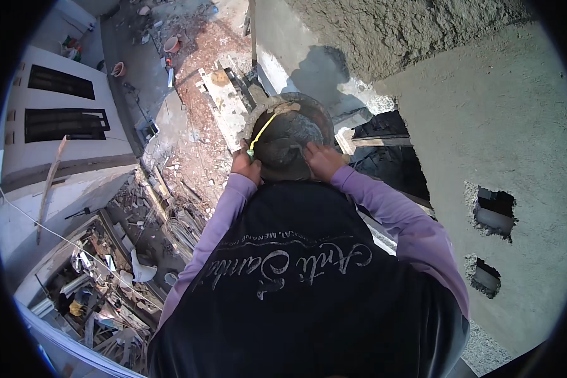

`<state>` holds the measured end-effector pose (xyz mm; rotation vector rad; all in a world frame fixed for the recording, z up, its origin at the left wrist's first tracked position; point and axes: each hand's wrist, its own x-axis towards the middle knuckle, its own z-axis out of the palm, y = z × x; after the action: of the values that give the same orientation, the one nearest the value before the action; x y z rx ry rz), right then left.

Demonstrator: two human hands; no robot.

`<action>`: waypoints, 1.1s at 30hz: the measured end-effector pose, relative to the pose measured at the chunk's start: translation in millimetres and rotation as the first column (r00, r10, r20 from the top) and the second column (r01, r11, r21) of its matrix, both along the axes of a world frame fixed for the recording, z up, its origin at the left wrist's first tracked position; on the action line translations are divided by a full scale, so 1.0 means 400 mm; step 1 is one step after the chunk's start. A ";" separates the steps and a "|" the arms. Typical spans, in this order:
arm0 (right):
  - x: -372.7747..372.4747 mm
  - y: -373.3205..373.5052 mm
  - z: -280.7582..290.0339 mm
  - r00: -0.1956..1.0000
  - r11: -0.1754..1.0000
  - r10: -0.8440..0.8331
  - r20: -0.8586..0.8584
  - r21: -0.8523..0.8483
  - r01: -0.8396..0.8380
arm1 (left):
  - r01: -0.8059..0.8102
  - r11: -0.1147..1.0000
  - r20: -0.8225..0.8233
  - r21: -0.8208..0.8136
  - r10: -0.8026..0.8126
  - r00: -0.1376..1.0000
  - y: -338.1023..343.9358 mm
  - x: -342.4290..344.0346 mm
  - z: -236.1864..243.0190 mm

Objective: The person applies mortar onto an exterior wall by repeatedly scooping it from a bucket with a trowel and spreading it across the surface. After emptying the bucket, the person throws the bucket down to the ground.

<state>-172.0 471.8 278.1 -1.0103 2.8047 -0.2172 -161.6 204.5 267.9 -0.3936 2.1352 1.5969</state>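
Note:
A dark round bucket (322, 113) stands in front of me, with grey, wet-looking material inside, probably mortar. My left hand (246, 167) is closed at its near left rim, thumb up beside the green end of a thin yellow strip (262, 130). That strip runs over the bucket's opening to a tan, wood-like piece (288, 108) near the far rim. On the near right side, my right hand (324, 160) curls its fingers over the rim into the bucket. Its fingertips are partly hidden. Both forearms wear light purple sleeves.
Right of the bucket, a dark opening (390, 170) breaks through beside a grey plastered wall (504, 120) with two rough holes. Left of it lies a mortar-stained board (223, 101). Far below are rubble ground (195, 145), scrap timber (116, 296) and a barred-window building (75, 107).

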 end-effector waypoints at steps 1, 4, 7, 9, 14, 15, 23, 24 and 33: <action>-0.012 0.032 0.034 0.998 0.999 -0.050 -0.028 -0.019 0.050 | 0.010 0.999 0.042 -0.031 -0.009 0.999 0.008 -0.004 0.058; -0.082 0.126 0.045 0.979 0.972 -0.206 -0.012 0.116 0.206 | 0.012 0.997 0.057 -0.078 -0.008 0.998 0.025 0.000 0.113; -0.080 0.139 -0.086 0.942 0.968 -0.238 0.237 0.136 0.211 | 0.019 0.994 0.027 -0.112 -0.016 1.000 0.026 0.006 0.110; -0.041 0.049 -0.111 0.918 0.981 -0.191 0.346 0.104 0.165 | -0.001 0.992 0.020 -0.123 0.003 1.000 0.021 0.009 0.087; 0.004 -0.044 -0.092 0.861 0.959 -0.157 0.484 -0.133 0.250 | -0.029 0.995 0.042 -0.093 0.033 0.999 -0.009 0.014 0.057; 0.010 -0.046 -0.049 0.825 0.925 -0.176 0.537 -0.195 0.325 | -0.085 0.996 0.077 -0.022 0.087 0.993 -0.021 0.013 0.029; -0.036 0.016 0.043 0.809 0.844 -0.288 0.512 -0.264 0.467 | -0.226 0.966 0.171 0.125 0.204 0.964 -0.049 -0.052 -0.004; -0.046 0.020 0.094 0.823 0.858 -0.315 0.473 -0.228 0.460 | -0.278 0.945 0.137 0.172 0.257 0.957 -0.034 -0.060 0.012; -0.150 0.058 0.748 0.980 0.935 -0.137 0.144 -0.307 0.175 | -0.419 0.878 0.227 0.233 0.369 0.901 -0.082 -0.048 -0.062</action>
<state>-232.0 495.0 577.4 -0.7954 2.7938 -0.7464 -180.9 171.7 243.1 -0.8890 1.7380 1.9685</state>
